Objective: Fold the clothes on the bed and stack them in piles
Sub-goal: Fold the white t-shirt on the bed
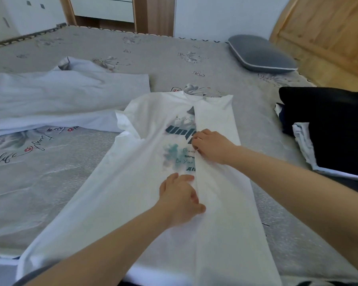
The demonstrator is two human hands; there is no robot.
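Broadly, the bed [174, 58] filled the view under a grey flower-print cover, its near edge cut off at the bottom of the frame. A white T-shirt [132, 203] lay face up along the middle of it, collar at the far end, hem running out of view below. Its right side was folded over the front, hiding the right half of the teal print, so the lettering could be read only in part. To the left a pale blue garment [60, 96] lay spread and rumpled, running out of frame at the left edge; its kind could not be told. At the right edge sat a pile of folded clothes [329, 131], dark cloth on top and white cloth beneath, partly cropped. A grey pillow [260, 53] rested near the wooden headboard [322, 34].

The right hand [212, 146] lay on the folded flap's edge by the print, fingers curled and pinching the cloth. The left hand [179, 200] pressed flat on the shirt front just beside the same edge, nearer the hem, fingers straight.
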